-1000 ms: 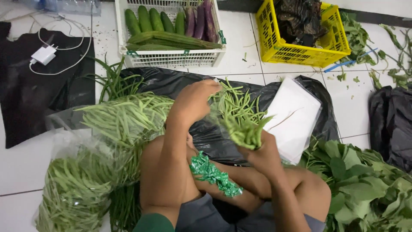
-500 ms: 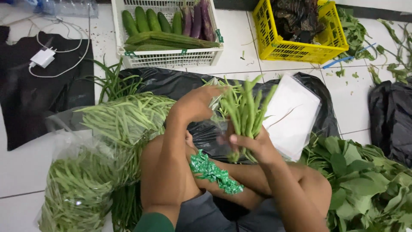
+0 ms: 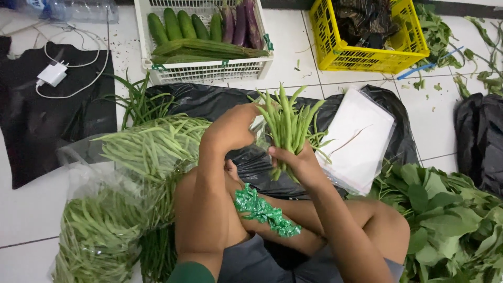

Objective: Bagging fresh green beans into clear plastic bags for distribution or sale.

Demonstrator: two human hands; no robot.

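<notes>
Right hand point(image 3: 298, 162) is gripping a bunch of green beans point(image 3: 288, 126) near its lower ends, holding it upright above the lap; left hand point(image 3: 233, 128) is lying curled against the left side of the bunch, its fingers hidden, so whether it is clasping or only steadying cannot be told. Leafy greens point(image 3: 450, 220) are spreading over the floor at the person's right. Loose green beans point(image 3: 141, 152) are lying heaped on clear plastic at the left, with more bagged below. Black plastic sheet point(image 3: 209, 102) is lying under the work. White crate point(image 3: 209, 71) is holding cucumbers and eggplants; yellow crate point(image 3: 361, 55) is standing beside it. White packet stack point(image 3: 359, 136) is resting just right of the bunch. Green crinkled strip point(image 3: 264, 209) is lying on the thigh. Judgement: evening the bean ends while keeping the grip low and firm should keep the bunch tidy.
</notes>
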